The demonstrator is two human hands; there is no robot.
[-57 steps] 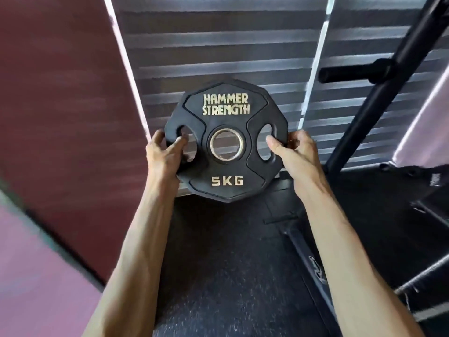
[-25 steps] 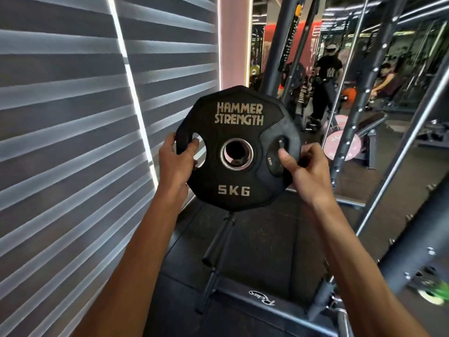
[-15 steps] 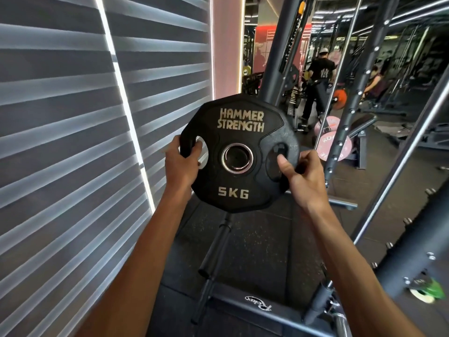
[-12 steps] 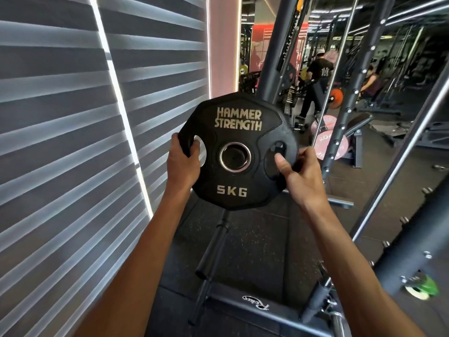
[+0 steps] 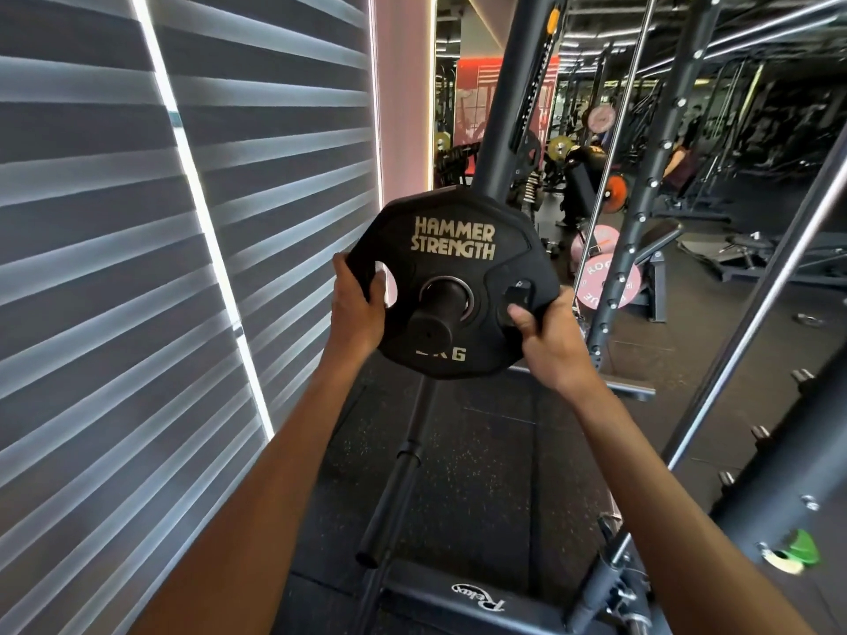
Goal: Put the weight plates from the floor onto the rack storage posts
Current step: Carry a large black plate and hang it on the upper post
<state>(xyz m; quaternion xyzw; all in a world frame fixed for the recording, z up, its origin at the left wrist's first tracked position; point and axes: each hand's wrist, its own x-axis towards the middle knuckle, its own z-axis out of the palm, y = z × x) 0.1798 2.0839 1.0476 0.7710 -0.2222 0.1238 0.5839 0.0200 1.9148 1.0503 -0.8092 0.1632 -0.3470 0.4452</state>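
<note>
The Hammer Strength weight plate (image 5: 453,240) is held upright in front of the person. The upper storage post (image 5: 433,325) pokes through its centre hole toward the camera, so the plate is partly threaded on. How far it still has to slide toward the rack upright (image 5: 513,130) behind the plate cannot be seen.

The left hand (image 5: 355,309) grips the plate's left rim, fingers curled through the left grip slot. The right hand (image 5: 545,341) grips the right rim, thumb pressed into the right slot.

- **Pinching:** the fingers of both hands wrap behind the plate. Pushing it fully home that way would likely trap them against whatever lies behind it.
- **Binding:** if 1 hand pushes ahead of the other, the plate would probably tilt and jam its metal-ringed hole on the post.
- **Dropping:** letting go too soon could let the plate slide back off. It would then fall onto the 2nd post (image 5: 394,488) jutting out below the plate, or onto the base beam (image 5: 458,598) lower still.

Left of the plate, the slatted blind (image 5: 137,268) stands near, leaving the left elbow little room. Right of the plate, pink bumper plates (image 5: 605,281) sit well apart beyond the rack's bars. Toward the person, the space in front of the plate is open.
</note>
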